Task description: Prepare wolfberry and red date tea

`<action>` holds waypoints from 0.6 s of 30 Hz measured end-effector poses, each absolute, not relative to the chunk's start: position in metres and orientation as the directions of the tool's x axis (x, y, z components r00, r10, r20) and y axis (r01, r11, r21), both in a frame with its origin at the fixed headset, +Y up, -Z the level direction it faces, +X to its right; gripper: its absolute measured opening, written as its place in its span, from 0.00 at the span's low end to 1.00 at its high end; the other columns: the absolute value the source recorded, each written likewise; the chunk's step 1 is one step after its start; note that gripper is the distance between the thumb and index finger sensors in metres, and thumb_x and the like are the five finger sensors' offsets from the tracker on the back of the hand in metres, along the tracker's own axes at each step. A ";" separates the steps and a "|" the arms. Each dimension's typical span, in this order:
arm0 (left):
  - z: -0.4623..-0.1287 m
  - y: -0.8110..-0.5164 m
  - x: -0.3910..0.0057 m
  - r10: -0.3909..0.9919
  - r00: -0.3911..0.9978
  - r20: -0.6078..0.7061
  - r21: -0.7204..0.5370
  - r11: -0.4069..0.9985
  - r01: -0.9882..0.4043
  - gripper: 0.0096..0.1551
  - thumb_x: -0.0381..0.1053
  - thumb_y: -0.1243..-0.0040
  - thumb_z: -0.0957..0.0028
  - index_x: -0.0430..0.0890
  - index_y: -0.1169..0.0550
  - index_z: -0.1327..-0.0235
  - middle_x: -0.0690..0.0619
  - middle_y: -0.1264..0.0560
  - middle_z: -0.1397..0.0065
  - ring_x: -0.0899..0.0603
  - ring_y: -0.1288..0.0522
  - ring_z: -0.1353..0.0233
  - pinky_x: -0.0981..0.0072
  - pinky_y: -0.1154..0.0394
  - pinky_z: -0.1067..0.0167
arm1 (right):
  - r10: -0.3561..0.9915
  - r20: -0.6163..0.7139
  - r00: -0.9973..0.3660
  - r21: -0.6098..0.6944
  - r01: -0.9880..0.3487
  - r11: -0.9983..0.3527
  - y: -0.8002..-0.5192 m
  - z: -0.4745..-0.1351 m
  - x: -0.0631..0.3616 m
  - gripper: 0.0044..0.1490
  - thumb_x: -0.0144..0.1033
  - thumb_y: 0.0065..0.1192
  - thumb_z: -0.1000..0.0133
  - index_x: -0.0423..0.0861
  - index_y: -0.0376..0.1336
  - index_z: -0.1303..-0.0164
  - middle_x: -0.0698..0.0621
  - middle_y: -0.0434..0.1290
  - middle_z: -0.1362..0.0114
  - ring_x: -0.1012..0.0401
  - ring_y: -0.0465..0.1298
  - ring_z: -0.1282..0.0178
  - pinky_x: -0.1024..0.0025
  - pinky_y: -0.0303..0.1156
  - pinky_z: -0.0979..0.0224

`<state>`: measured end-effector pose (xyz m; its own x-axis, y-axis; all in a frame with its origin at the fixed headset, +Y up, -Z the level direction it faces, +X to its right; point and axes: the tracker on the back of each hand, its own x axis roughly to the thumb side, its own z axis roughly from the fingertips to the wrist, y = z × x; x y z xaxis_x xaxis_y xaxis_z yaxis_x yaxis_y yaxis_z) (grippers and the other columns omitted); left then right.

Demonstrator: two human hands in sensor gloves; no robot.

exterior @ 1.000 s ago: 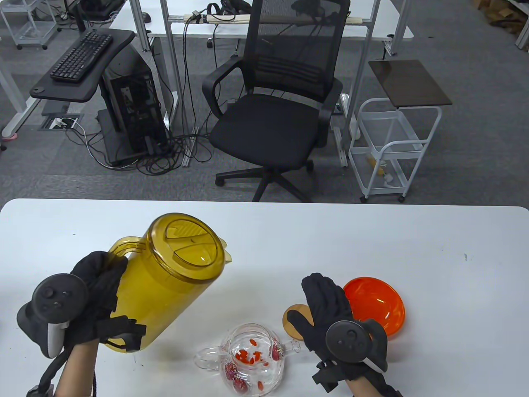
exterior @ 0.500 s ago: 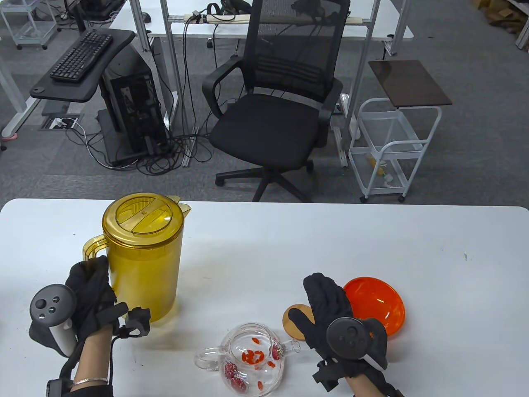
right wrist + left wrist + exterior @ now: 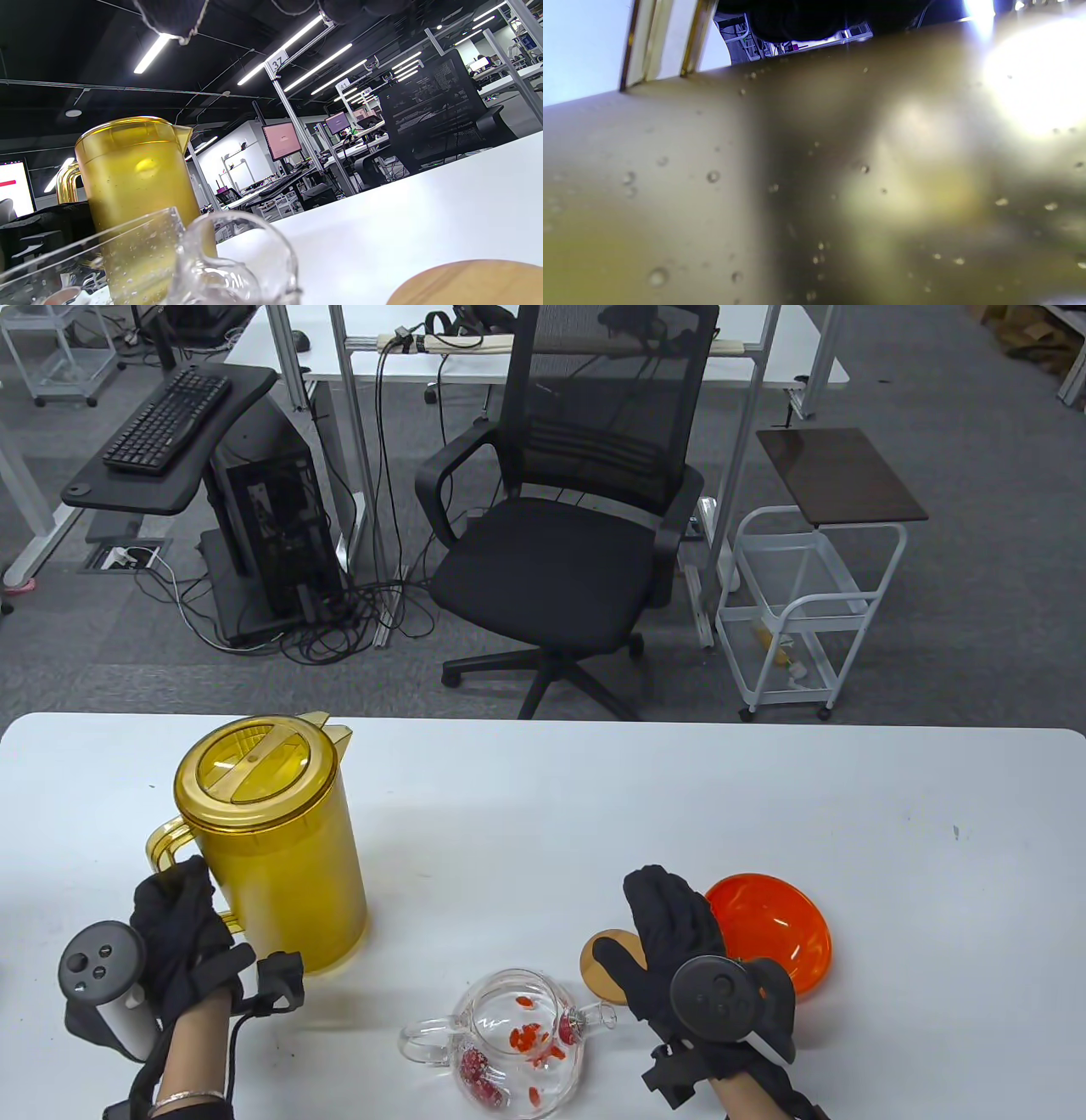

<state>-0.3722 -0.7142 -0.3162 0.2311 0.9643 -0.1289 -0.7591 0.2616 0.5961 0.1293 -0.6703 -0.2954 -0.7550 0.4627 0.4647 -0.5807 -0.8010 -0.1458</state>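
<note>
A yellow see-through pitcher (image 3: 271,848) with its lid on stands upright on the white table (image 3: 594,814) at the left. My left hand (image 3: 182,929) holds its handle (image 3: 163,841). The pitcher's wet wall (image 3: 814,190) fills the left wrist view. A glass teapot (image 3: 517,1039), lid off, stands at the front middle with wolfberries and red dates in water. My right hand (image 3: 670,937) lies flat and empty, fingers stretched, partly over a round wooden lid (image 3: 604,954) to the right of the teapot. The right wrist view shows the pitcher (image 3: 135,178), the teapot (image 3: 212,258) and the lid (image 3: 471,284).
An empty orange bowl (image 3: 772,929) sits just right of my right hand. A black office chair (image 3: 568,551) and a white cart (image 3: 806,602) stand beyond the table's far edge.
The pitcher was tilted toward the teapot a second ago; my left hand has brought it upright and set it down further left. The right hand has not moved.
</note>
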 end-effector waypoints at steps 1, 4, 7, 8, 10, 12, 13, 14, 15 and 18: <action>-0.316 -0.715 -0.373 0.964 0.236 -0.126 0.591 0.264 -0.762 0.13 0.56 0.48 0.34 0.53 0.32 0.42 0.57 0.29 0.40 0.46 0.35 0.23 0.51 0.39 0.22 | 0.462 0.465 -0.755 -0.147 -0.581 -0.801 -0.670 -0.295 0.129 0.50 0.51 0.55 0.38 0.30 0.49 0.18 0.25 0.53 0.19 0.28 0.56 0.22 0.29 0.49 0.23; -0.312 -0.717 -0.374 0.960 0.249 -0.130 0.584 0.278 -0.763 0.14 0.56 0.49 0.33 0.53 0.33 0.41 0.57 0.30 0.39 0.45 0.36 0.22 0.49 0.40 0.21 | 0.459 0.466 -0.756 -0.150 -0.579 -0.802 -0.670 -0.295 0.129 0.50 0.51 0.55 0.38 0.30 0.49 0.18 0.26 0.53 0.19 0.28 0.56 0.22 0.29 0.49 0.23; -0.307 -0.718 -0.376 0.951 0.268 -0.152 0.580 0.306 -0.755 0.19 0.56 0.50 0.33 0.52 0.36 0.35 0.57 0.32 0.35 0.42 0.38 0.20 0.46 0.42 0.20 | 0.456 0.466 -0.758 -0.151 -0.576 -0.803 -0.671 -0.295 0.129 0.50 0.51 0.55 0.38 0.30 0.49 0.18 0.25 0.53 0.19 0.28 0.56 0.22 0.29 0.49 0.23; -0.305 -0.717 -0.377 0.946 0.283 -0.155 0.577 0.320 -0.751 0.22 0.56 0.50 0.33 0.52 0.38 0.31 0.56 0.33 0.32 0.42 0.39 0.19 0.46 0.42 0.20 | 0.456 0.465 -0.759 -0.151 -0.576 -0.804 -0.671 -0.295 0.129 0.50 0.51 0.55 0.38 0.30 0.48 0.18 0.25 0.53 0.19 0.28 0.56 0.22 0.29 0.49 0.23; -0.301 -0.710 -0.376 0.926 0.349 -0.141 0.562 0.365 -0.742 0.28 0.55 0.49 0.33 0.50 0.43 0.25 0.55 0.36 0.27 0.40 0.43 0.17 0.45 0.45 0.19 | 0.457 0.463 -0.760 -0.149 -0.575 -0.805 -0.672 -0.295 0.129 0.50 0.51 0.55 0.38 0.30 0.48 0.18 0.25 0.53 0.19 0.28 0.56 0.22 0.29 0.49 0.23; -0.296 -0.695 -0.373 0.874 0.469 -0.127 0.556 0.455 -0.696 0.36 0.54 0.49 0.33 0.47 0.51 0.20 0.52 0.41 0.21 0.38 0.46 0.15 0.43 0.47 0.19 | 0.453 0.456 -0.766 -0.144 -0.565 -0.812 -0.673 -0.295 0.129 0.50 0.51 0.55 0.38 0.30 0.48 0.18 0.25 0.53 0.19 0.28 0.56 0.22 0.29 0.49 0.23; -0.293 -0.689 -0.371 0.850 0.513 -0.117 0.556 0.484 -0.676 0.41 0.53 0.49 0.33 0.45 0.55 0.19 0.50 0.45 0.18 0.36 0.49 0.15 0.42 0.49 0.19 | 0.449 0.452 -0.771 -0.142 -0.559 -0.817 -0.674 -0.295 0.129 0.50 0.51 0.55 0.38 0.30 0.48 0.18 0.25 0.53 0.19 0.28 0.56 0.22 0.29 0.49 0.23; -0.289 -0.679 -0.367 0.806 0.584 -0.099 0.557 0.531 -0.638 0.45 0.52 0.48 0.34 0.44 0.59 0.18 0.49 0.49 0.16 0.34 0.52 0.14 0.40 0.51 0.19 | 0.445 0.448 -0.776 -0.137 -0.551 -0.823 -0.674 -0.296 0.129 0.50 0.50 0.55 0.38 0.30 0.48 0.18 0.25 0.52 0.19 0.28 0.56 0.21 0.29 0.49 0.23; -0.286 -0.672 -0.364 0.764 0.639 -0.086 0.556 0.569 -0.606 0.48 0.52 0.47 0.34 0.42 0.62 0.18 0.47 0.53 0.15 0.33 0.54 0.14 0.39 0.53 0.19 | 0.442 0.444 -0.780 -0.132 -0.544 -0.828 -0.675 -0.296 0.129 0.49 0.50 0.56 0.38 0.30 0.48 0.18 0.25 0.52 0.19 0.28 0.56 0.21 0.29 0.48 0.23; -0.270 -0.649 -0.343 0.509 0.860 -0.040 0.536 0.737 -0.411 0.56 0.58 0.45 0.36 0.42 0.66 0.17 0.41 0.60 0.12 0.28 0.58 0.13 0.36 0.56 0.19 | 0.436 0.422 -0.795 -0.099 -0.518 -0.850 -0.679 -0.299 0.130 0.48 0.46 0.57 0.38 0.31 0.47 0.17 0.26 0.51 0.18 0.28 0.54 0.21 0.28 0.47 0.23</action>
<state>-0.3431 -0.6487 -0.2701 0.8599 0.5089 -0.0405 -0.4111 0.7373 0.5361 0.1299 -0.6791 -0.2990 -0.7950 0.4356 0.4223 -0.5180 -0.8497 -0.0986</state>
